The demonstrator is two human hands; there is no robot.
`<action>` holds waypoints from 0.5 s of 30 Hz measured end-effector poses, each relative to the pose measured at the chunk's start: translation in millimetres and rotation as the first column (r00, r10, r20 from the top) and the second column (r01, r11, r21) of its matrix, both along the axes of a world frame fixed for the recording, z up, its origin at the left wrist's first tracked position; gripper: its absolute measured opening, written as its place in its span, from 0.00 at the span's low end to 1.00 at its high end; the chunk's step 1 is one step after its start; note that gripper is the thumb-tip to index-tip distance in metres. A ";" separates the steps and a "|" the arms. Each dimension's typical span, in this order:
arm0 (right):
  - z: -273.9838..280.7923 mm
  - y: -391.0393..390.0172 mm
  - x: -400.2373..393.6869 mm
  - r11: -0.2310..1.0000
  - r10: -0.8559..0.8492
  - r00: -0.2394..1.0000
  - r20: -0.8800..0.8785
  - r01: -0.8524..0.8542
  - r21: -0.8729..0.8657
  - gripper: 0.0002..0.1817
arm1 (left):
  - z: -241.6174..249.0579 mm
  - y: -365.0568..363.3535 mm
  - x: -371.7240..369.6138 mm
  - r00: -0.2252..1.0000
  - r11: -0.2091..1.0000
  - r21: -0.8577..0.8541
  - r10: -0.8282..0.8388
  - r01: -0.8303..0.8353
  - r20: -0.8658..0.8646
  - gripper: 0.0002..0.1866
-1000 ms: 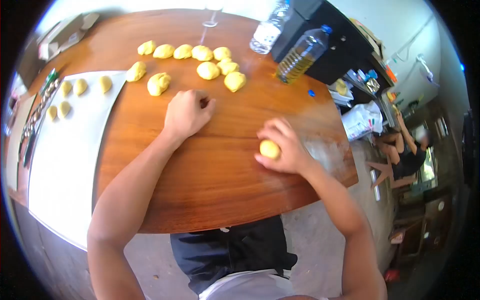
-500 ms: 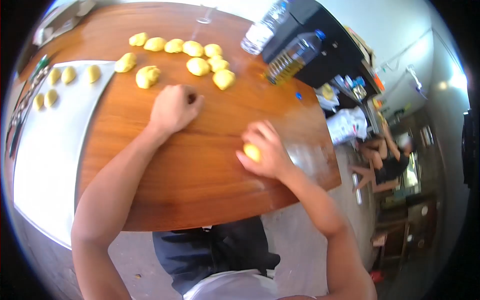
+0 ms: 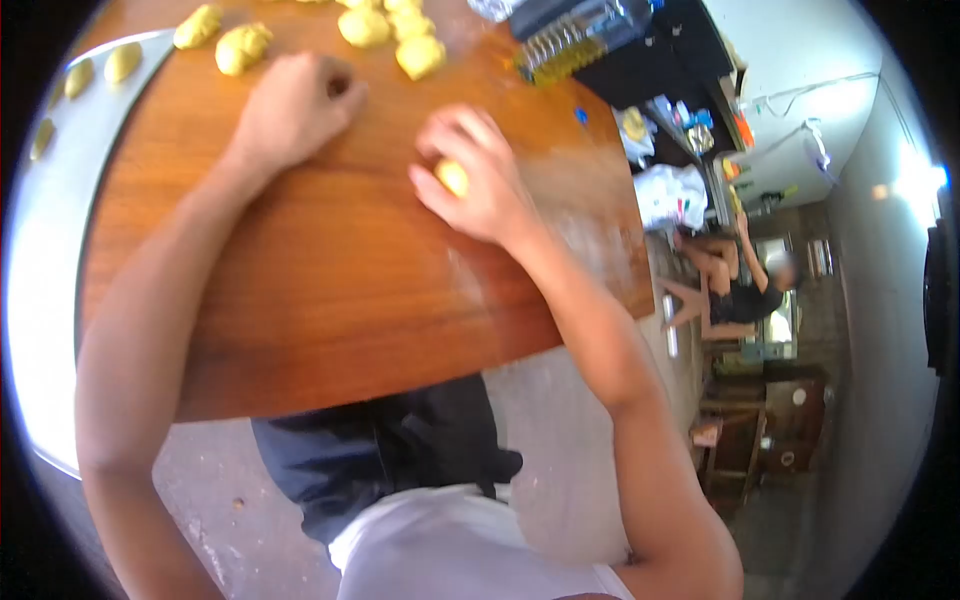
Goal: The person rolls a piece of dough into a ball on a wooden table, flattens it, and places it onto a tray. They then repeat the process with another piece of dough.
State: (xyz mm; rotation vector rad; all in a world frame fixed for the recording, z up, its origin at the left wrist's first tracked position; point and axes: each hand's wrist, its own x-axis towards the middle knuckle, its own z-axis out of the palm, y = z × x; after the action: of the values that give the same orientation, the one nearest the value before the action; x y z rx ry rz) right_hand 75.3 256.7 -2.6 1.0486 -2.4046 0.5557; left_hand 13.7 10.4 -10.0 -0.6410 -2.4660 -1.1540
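Note:
My right hand [image 3: 478, 172] is cupped around a small yellow dough ball [image 3: 452, 180] on the wooden table [image 3: 330, 290]. Part of the ball shows between thumb and fingers. To its left, my left hand [image 3: 295, 110] rests on the wood as a loose fist, with a dark hollow inside the curl and nothing visible in it. Beyond the left fist lies a rough lump of yellow dough [image 3: 242, 48]. Farther right is another dough lump [image 3: 420, 57], close to several more along the top edge of the view.
A pale tray [image 3: 50, 250] at the left holds several smooth dough pieces [image 3: 122, 62]. At the back right lies a bottle of yellow oil [image 3: 570, 50], with a blue cap [image 3: 581, 116] nearby. A seated person [image 3: 745, 280] is in the background, beyond a white bag [image 3: 672, 195].
The view has tipped downward, so the table's contents sit higher and the far dough pieces are partly cut off. My right hand keeps the dough ball under it; my left stays curled.

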 end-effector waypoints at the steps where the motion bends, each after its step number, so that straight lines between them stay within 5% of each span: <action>1: -1.9 -18.4 -7.2 0.999 0.021 1.000 0.007 -0.021 -0.040 0.14 | -4.6 -2.6 -2.7 1.000 1.000 -0.006 -0.018 0.018 0.005 0.17; 7: 3.9 -4.1 75.2 0.994 0.089 0.985 0.150 -0.098 0.055 0.14 | 3.9 -0.5 6.6 0.999 0.999 -0.006 0.049 -0.050 -0.009 0.17; 10: 4.4 33.5 48.5 0.991 -0.050 0.996 0.067 0.041 0.127 0.11 | 11.1 -5.4 6.6 0.996 0.996 -0.029 0.086 -0.085 0.012 0.16; 12: 0.8 27.6 5.2 0.995 -0.046 0.999 0.006 0.045 0.086 0.14 | 22.6 1.4 9.7 0.994 0.997 -0.073 0.048 -0.040 0.101 0.16; 15: -2.7 -27.6 -8.7 0.999 0.039 0.999 -0.020 -0.039 0.027 0.16 | 8.5 0.6 4.4 0.998 0.998 -0.007 0.062 -0.062 -0.002 0.16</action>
State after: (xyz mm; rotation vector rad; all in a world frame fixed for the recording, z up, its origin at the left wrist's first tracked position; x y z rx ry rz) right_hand 66.6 229.0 -5.3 1.1092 -2.3847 0.5245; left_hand 18.2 10.9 -1.5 -0.5634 -2.4713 -1.1214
